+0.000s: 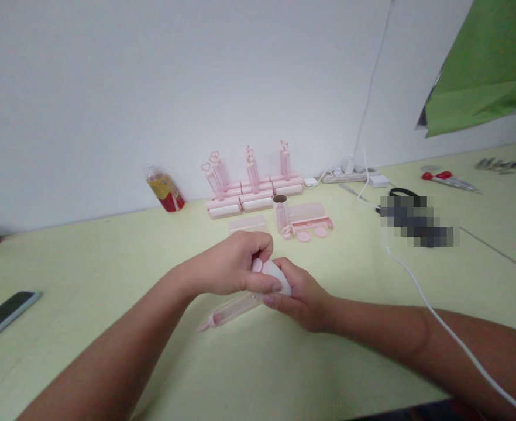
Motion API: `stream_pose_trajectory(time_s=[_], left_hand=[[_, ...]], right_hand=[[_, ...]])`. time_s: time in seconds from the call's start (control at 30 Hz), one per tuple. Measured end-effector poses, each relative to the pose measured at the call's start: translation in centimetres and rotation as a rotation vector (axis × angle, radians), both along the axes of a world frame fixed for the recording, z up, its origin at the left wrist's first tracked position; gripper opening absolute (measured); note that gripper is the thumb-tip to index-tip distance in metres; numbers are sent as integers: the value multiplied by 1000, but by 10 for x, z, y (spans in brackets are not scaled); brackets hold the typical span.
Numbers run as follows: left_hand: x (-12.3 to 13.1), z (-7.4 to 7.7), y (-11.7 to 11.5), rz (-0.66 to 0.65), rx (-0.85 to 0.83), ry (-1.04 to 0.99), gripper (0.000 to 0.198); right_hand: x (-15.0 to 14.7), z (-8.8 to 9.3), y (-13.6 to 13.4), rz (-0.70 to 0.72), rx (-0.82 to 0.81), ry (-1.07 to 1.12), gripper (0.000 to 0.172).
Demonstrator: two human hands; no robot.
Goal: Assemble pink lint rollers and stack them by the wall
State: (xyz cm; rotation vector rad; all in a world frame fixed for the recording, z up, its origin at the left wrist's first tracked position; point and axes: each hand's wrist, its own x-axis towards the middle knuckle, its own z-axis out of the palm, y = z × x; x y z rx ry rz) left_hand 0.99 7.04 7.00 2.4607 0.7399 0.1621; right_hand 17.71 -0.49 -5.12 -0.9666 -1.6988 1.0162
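Observation:
Both hands are closed on a white roll (281, 276), which looks like a lint roller's sheet roll, with pale pink pieces at its left end. My left hand (240, 263) curls its fingers over that pink end, thumb laid along the side. From the right, my right hand (304, 297) wraps round the roll. A clear pink handle (237, 309) with a narrow tip slants down-left from under the hands; whether it joins the roll is hidden. Just beyond the hands stands a roll with a brown core (279, 211), beside a pink half-cover (311, 225) and round pink caps (303, 236).
Several pink lint rollers (258, 196) with clear handles stand in rows by the wall. A red-and-yellow bottle (165, 190) leans left of them. A phone (7, 316) lies far left. On the right are a power strip (350, 175), white cable (420, 292) and red-handled scissors (449, 178).

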Motion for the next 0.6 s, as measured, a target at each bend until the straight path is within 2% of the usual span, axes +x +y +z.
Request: stream_pose_trajectory(time_s=[0.23, 0.37, 0.47, 0.6], left_hand=[[-9, 3, 2, -22, -151, -26, 48], [-30, -1, 15, 36, -247, -113, 49], [-47, -15, 32, 193, -303, -238, 43], [-62, -46, 43, 323, -458, -201, 37]], right_hand=[[-4, 2, -1, 84, -53, 119, 46], [-7, -2, 4, -74, -38, 275, 44], [-7, -9, 14, -168, -86, 322, 41], [-1, -18, 26, -173, -209, 394, 45]])
